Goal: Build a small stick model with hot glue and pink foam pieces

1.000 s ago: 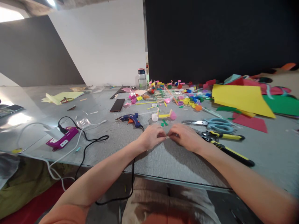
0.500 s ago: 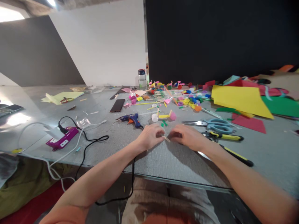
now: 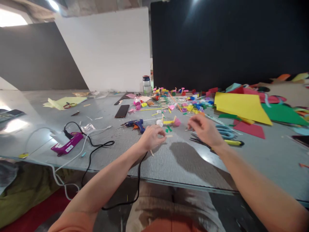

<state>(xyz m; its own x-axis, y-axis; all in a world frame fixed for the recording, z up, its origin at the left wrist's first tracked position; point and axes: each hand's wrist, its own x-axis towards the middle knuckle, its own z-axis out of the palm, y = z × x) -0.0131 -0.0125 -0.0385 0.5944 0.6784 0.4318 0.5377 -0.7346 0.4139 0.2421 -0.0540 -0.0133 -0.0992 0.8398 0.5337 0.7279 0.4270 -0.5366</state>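
Observation:
My left hand (image 3: 152,138) is low over the table with its thumb and fingers apart, and I see nothing gripped in it. A short wooden strip (image 3: 169,136) lies just past its thumb; another thin strip (image 3: 152,153) shows below the palm. My right hand (image 3: 204,130) hovers over the blue-handled scissors (image 3: 224,131), fingers loosely bent, covering part of them. Yellow-and-black handled pliers (image 3: 235,142) lie beside that wrist, partly hidden. Ahead of both hands stands a small craft piece with a yellow bar (image 3: 168,122), a white cap and a pink end. Green scraps (image 3: 168,129) lie before it.
A blue glue gun (image 3: 135,124) lies left of centre, its black cord crossing the table edge. A purple power strip (image 3: 67,144) and white cables are farther left. Behind are a phone (image 3: 122,111), a bottle (image 3: 146,85), colourful caps and a yellow sheet (image 3: 241,106).
My hands have separated. The right moved right and forward over the scissors; the left shifted slightly and its fingers opened. The wooden strip held between them now lies on the table.

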